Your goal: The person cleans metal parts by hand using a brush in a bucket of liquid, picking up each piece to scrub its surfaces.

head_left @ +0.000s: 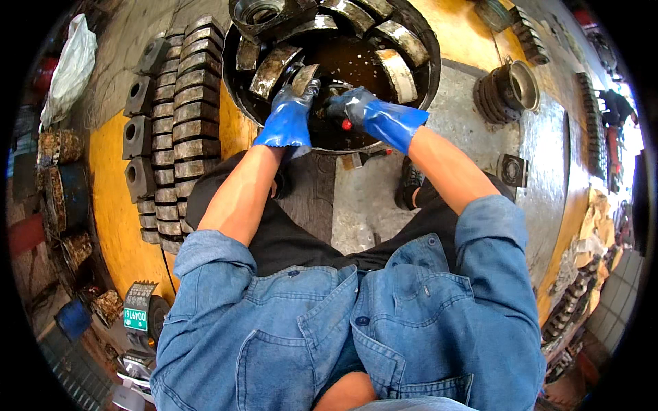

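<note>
Both my hands wear blue rubber gloves with dark, wet fingers and work over the near side of a round black tub [434,72]. My left hand [290,113] is closed on a small curved metal segment [305,78], its fingers along the lower end. Just right of it, my right hand [358,108] is closed around something mostly hidden; a round red end [346,125] shows below the fingers. Brown oily liquid [349,63] with pale flecks lies in the tub. Larger curved metal segments, such as one at the right [396,75] and one at the left [274,71], rest around the inside.
A blocky metal part with a round hole [264,12] sits on the tub's far left rim. Long stacked rows of metal segments [197,96] and holed blocks [139,137] stand at left. Rusty rings [508,92] and a small block [513,170] lie at right.
</note>
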`<action>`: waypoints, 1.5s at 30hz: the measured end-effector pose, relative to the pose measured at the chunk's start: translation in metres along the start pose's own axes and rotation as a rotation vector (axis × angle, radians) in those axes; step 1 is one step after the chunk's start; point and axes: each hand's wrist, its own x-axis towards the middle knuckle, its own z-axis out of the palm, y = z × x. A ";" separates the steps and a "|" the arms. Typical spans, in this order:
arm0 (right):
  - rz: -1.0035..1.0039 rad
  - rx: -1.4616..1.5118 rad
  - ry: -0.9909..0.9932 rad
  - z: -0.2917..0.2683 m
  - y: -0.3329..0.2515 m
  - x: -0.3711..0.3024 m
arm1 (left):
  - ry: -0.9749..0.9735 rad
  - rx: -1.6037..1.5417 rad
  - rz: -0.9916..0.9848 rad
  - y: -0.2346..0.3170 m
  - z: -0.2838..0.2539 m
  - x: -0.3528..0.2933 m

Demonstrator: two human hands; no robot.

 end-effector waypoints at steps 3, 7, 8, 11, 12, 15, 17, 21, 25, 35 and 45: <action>-0.209 -0.409 0.090 -0.019 -0.018 -0.005 | -0.060 0.023 -0.126 0.038 -0.012 -0.018; -0.110 -0.403 -0.058 -0.049 -0.046 0.016 | -0.018 0.042 -0.076 0.045 -0.019 -0.021; -0.010 -0.252 0.049 -0.044 -0.043 0.015 | -0.021 0.087 -0.061 0.026 -0.010 -0.009; 0.335 0.296 0.184 -0.030 -0.039 0.010 | -0.037 0.223 -0.032 -0.010 0.010 0.007; 0.344 0.248 0.178 -0.027 -0.043 0.013 | -0.022 0.172 0.006 -0.011 0.007 0.005; 0.418 0.343 0.275 -0.011 -0.037 0.021 | 0.001 0.059 0.101 -0.001 0.003 0.002; 0.556 0.374 0.241 0.001 -0.026 0.023 | -0.002 0.077 0.121 0.005 0.005 0.004; 0.880 0.683 0.231 -0.001 -0.015 0.023 | 0.000 0.116 0.148 0.007 0.000 0.003; 1.066 1.691 0.717 -0.009 -0.036 0.021 | 0.004 0.151 0.135 -0.009 0.001 0.004; 0.901 2.080 0.491 0.010 -0.014 0.030 | -0.030 0.278 0.146 -0.025 0.007 0.015; 0.359 0.238 0.129 0.002 -0.013 0.016 | -0.068 0.403 0.239 -0.012 0.007 0.005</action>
